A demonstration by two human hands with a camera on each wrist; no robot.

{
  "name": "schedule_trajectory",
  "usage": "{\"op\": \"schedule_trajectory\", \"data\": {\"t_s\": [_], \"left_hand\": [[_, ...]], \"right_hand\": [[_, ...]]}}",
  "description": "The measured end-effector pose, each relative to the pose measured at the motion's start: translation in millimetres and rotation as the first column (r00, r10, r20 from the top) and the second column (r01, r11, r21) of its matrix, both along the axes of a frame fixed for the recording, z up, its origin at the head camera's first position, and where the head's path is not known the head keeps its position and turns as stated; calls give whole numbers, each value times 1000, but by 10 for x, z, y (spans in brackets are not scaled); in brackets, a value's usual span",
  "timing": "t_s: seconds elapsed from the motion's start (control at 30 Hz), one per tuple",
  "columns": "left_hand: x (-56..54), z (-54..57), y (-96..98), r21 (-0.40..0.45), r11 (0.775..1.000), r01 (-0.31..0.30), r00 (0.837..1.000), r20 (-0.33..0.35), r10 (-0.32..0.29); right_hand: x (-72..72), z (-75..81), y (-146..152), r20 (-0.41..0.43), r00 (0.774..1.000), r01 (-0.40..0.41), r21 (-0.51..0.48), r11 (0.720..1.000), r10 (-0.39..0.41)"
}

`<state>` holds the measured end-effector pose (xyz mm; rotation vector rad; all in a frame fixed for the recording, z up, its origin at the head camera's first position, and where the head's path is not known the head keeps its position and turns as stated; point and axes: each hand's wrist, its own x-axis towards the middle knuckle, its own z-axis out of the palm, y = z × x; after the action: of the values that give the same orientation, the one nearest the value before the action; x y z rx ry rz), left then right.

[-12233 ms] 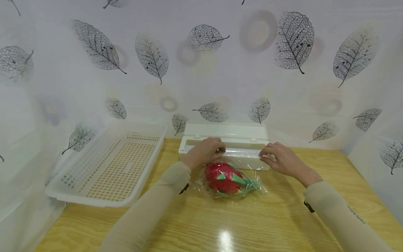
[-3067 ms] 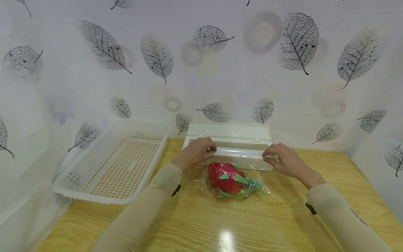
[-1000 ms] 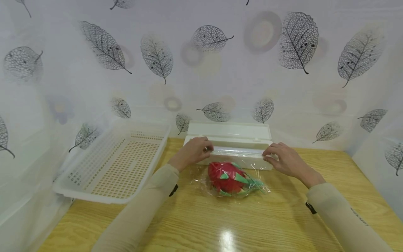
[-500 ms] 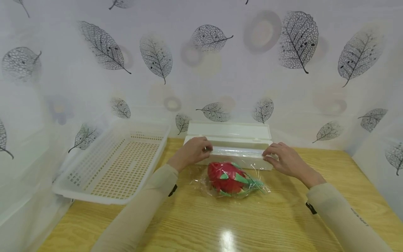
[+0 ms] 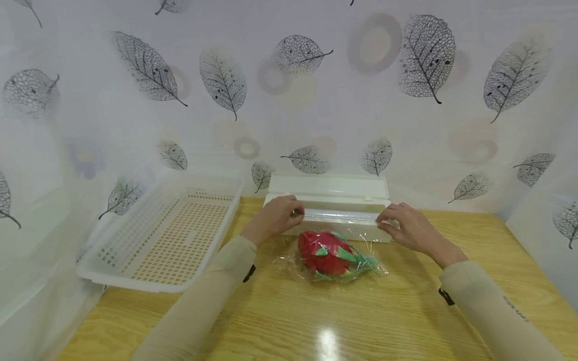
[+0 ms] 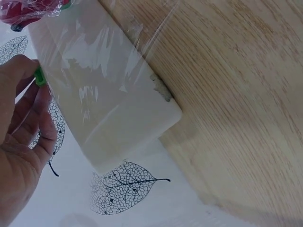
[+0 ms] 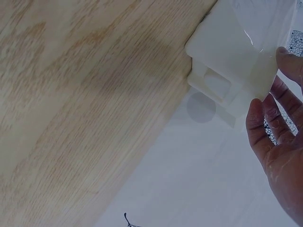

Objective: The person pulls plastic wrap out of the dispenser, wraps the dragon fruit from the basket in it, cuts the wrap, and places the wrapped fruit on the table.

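Note:
A white cling film dispenser (image 5: 334, 187) stands at the back of the table, its lid raised and the film roll (image 5: 338, 214) showing inside. My left hand (image 5: 279, 218) is near the left part of its front edge; thumb and fingers pinch a small green slide cutter (image 6: 40, 77) there. At the right end, my right hand (image 5: 411, 228) grips the front edge, thumb in front and fingers behind. Clear film (image 6: 87, 61) hangs over the dispenser's front. Just before it lies a red and green dragon fruit (image 5: 322, 253), loosely wrapped in crinkled film.
On the left stands a white perforated plastic basket (image 5: 173, 287), tilted towards the table. A leaf-patterned white sheet (image 5: 316, 115) hangs behind and at both sides. The wooden table (image 5: 361, 321) extends in front of the hands.
Since the oldest frame my left hand has slid left along the dispenser's front edge, only slightly in the last second. My right hand keeps its place at the right end; the dragon fruit has stayed put.

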<state>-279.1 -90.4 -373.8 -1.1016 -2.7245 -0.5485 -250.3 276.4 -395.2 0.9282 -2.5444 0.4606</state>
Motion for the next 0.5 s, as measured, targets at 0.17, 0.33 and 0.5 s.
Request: {"op": "schedule_trajectory", "data": {"t_s": [0.17,0.33,0.5], "left_hand": [[-4,-28,9,-2,1000,-10,1000,-15,10],[3,-42,16,-9,1000,-27,999,-44,26],[11,-31,26,-25,999,-41,998,-45,40]], "right_hand": [[5,-6,3,1,1000,0,-5,1000,0],[5,-2,4,-6,1000,-3,-5,1000,3],[4,4,2,-5,1000,-6,-7,1000,6]]}}
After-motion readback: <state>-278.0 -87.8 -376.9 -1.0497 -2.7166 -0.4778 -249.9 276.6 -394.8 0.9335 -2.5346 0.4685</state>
